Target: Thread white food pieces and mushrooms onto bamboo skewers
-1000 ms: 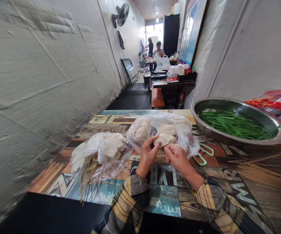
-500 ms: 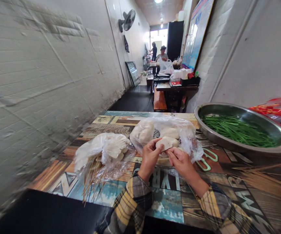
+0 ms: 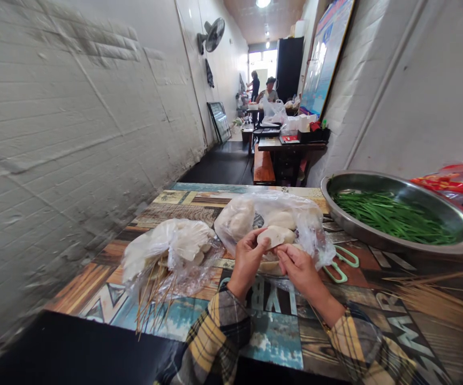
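My left hand [image 3: 248, 256] pinches a flat white bun [image 3: 276, 235] at the mouth of a clear plastic bag [image 3: 271, 219] that holds more white buns. My right hand [image 3: 297, 264] is closed just below the bun, its fingertips touching the bun's lower edge; whether it also holds a skewer I cannot make out. Both hands are above the patterned table [image 3: 271, 321]. Left of them lies a second plastic bag of skewered white buns [image 3: 171, 248], with wooden sticks [image 3: 151, 299] poking toward me.
A big steel bowl of green chives [image 3: 395, 214] stands at the right, a red packet [image 3: 456, 179] behind it. Green-handled scissors [image 3: 341, 264] lie beside the bag. Loose bamboo skewers [image 3: 435, 294] are spread on the right. A white brick wall [image 3: 74, 133] runs along the left. Two people [image 3: 263, 88] are far down the aisle.
The hands lifted the white bun slightly out of the bag's mouth. Since half a second ago they have hardly moved.
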`<state>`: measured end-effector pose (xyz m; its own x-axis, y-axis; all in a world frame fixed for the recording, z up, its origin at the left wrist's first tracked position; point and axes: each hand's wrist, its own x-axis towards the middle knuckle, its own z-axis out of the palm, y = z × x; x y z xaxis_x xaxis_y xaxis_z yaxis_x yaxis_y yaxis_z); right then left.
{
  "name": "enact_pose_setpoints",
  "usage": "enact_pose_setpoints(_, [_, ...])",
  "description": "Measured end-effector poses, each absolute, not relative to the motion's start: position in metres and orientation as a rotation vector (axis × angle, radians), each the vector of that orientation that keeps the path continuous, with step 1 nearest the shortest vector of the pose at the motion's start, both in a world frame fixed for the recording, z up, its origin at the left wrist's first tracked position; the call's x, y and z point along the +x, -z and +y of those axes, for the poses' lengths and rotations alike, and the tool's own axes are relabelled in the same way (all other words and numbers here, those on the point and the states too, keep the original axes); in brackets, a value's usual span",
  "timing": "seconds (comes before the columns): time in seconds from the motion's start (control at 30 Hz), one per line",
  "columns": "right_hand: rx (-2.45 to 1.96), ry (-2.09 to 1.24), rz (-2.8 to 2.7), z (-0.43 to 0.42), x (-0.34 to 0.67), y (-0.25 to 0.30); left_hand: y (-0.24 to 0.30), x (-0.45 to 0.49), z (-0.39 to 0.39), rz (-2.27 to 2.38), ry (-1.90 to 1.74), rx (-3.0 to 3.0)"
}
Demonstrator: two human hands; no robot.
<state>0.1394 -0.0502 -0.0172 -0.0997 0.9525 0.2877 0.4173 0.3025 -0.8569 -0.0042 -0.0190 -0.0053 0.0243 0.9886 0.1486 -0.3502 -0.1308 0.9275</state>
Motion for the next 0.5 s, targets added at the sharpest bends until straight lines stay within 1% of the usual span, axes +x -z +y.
enact_pose_setpoints(0.27, [-1.311, -0.623, -1.691, -0.0508, 0.1372, 0.0103, 0.0043, -0.0001, -0.0210, 0.835, -1.384, 1.098])
enact_pose_setpoints(0.33, [-1.303, -0.666, -1.673, -0.0506, 0.1368, 0.0102, 0.0043, 0.0000, -0.0211, 0.837, -1.391, 1.060])
enact_pose_setpoints(0.5, [-1.286, -0.890, -1.594, -0.0529, 0.1377, 0.0105, 0.0020, -0.0070, -0.0193, 0.796, -1.433, 0.966])
